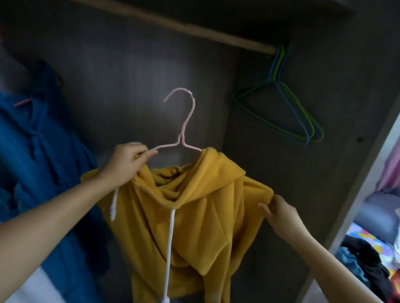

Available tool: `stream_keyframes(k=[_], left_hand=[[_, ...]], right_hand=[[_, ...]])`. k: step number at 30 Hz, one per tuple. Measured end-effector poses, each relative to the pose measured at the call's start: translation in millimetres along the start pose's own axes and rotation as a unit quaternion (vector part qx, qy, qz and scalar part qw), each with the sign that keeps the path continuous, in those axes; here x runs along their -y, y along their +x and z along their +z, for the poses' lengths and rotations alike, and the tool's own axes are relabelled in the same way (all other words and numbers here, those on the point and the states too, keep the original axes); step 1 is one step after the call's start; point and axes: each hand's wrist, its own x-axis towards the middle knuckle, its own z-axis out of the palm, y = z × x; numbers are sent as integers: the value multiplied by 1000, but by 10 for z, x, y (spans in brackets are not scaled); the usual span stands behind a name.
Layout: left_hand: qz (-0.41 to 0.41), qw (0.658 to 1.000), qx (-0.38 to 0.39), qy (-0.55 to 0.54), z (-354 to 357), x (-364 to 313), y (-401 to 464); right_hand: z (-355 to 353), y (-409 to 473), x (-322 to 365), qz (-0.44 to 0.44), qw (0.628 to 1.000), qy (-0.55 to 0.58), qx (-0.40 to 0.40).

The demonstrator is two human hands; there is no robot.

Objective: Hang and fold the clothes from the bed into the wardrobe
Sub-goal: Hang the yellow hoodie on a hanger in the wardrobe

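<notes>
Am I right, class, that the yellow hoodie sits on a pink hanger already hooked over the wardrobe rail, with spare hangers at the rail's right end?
Not quite. The head view shows the pink hanger held in the left hand, its hook below the rail, not over it. The yellow hoodie and spare hangers are as stated.
</notes>
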Motion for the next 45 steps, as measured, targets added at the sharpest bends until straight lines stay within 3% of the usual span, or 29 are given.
stream_keyframes(k=[2, 7, 9, 12, 14, 16, 17, 19, 21, 24, 25, 28, 30, 33, 36, 39, 41, 42, 44, 45], left_hand=[[2, 1000, 10, -2, -35, -12, -7], [-10, 999, -9, 44, -159, -25, 104], [-11, 998, -5, 67, -148, -53, 124], [-22, 994, 9, 107, -210, -13, 127], [-38, 988, 27, 150, -365, 105, 154], [-34, 978, 59, 195, -511, 209, 144], [-16, 974, 72, 213, -546, 224, 135], [36, 972, 67, 222, -528, 165, 135], [60, 976, 23, 209, -453, 51, 169], [71, 976, -57, 196, -378, -84, 190], [91, 973, -66, 201, -363, -132, 188], [132, 970, -59, 195, -304, -297, 205], [156, 971, -57, 174, -230, -425, 244], [174, 977, -48, 111, -56, -608, 299], [71, 997, -32, 19, 278, -693, 178], [-168, 986, -24, 2, 604, -612, -31], [-340, 935, 46, -85, 767, -540, -90], [-415, 888, 69, -187, 811, -533, -82], [-502, 788, 57, -352, 869, -500, -91], [-511, 766, 43, -389, 892, -458, -120]], right_hand=[[63, 30, 20, 28, 999, 21, 15], [380, -110, 365, 56, 973, 56, 216], [578, -162, 503, 17, 973, 67, 221], [613, -217, 586, -2, 972, 205, 113], [325, -160, 487, -22, 971, 235, -42], [-133, 11, 325, -126, 965, 60, -224], [-355, 96, 272, -178, 941, -56, -282], [-635, 228, 255, -240, 904, -172, -308], [-626, 302, 301, -204, 922, -219, -243], [-408, 318, 252, -101, 926, -361, 50], [-448, 300, 291, -95, 932, -334, 103], [-751, 249, 601, -175, 974, -92, 115], [-786, 133, 967, -195, 965, 35, 170], [-501, 38, 1332, -161, 934, 83, 309], [-249, 62, 1409, -136, 916, 183, 329], [-71, 96, 1435, -76, 904, 285, 311], [45, 104, 1461, -40, 896, 323, 301], [97, 91, 1478, -35, 899, 319, 299], [172, 41, 1491, -43, 910, 282, 301], [197, 22, 1487, -49, 916, 259, 303]])
